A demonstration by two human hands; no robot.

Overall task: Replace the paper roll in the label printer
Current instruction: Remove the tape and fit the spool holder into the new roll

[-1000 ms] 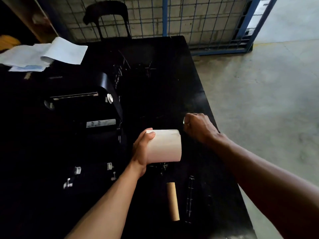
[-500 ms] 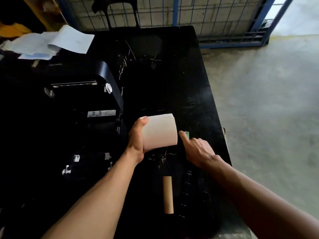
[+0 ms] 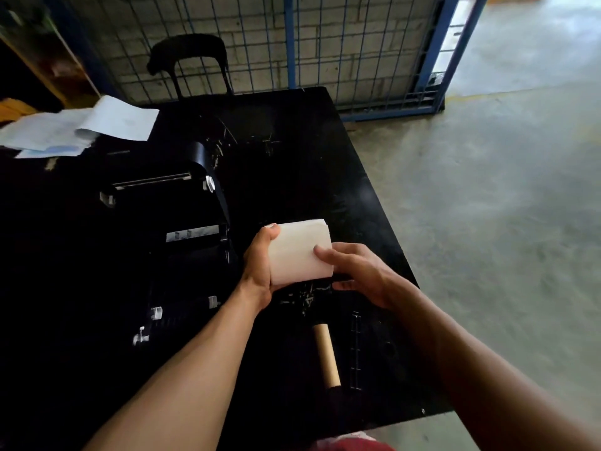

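Hands meet on a white paper roll [image 3: 297,250] held above a black table [image 3: 328,177]. The left hand [image 3: 258,263] clamps the roll's left end, thumb on top and palm under it, the fingers hidden behind the paper. The right hand [image 3: 356,271] touches the roll's right end with its fingertips [image 3: 320,253], curled loosely around that edge; how firmly it grips cannot be told, since the roll covers part of it.

Just left of the left hand stands the black printer [image 3: 169,216], lid raised. Its body melts into the dark table, and only pale strips, clips and the lid's curved rim can be made out; the inside of its bay is too dark to read.

Below the right hand, nearer the person, a brown cardboard core [image 3: 326,354] lies flat on the table, its near end lost in shadow.

Far beyond the left hand, loose white papers [image 3: 94,128] lie at the table's far left corner, cut off by the frame. Behind the table stand a black chair [image 3: 192,60] and a blue wire fence [image 3: 325,43].
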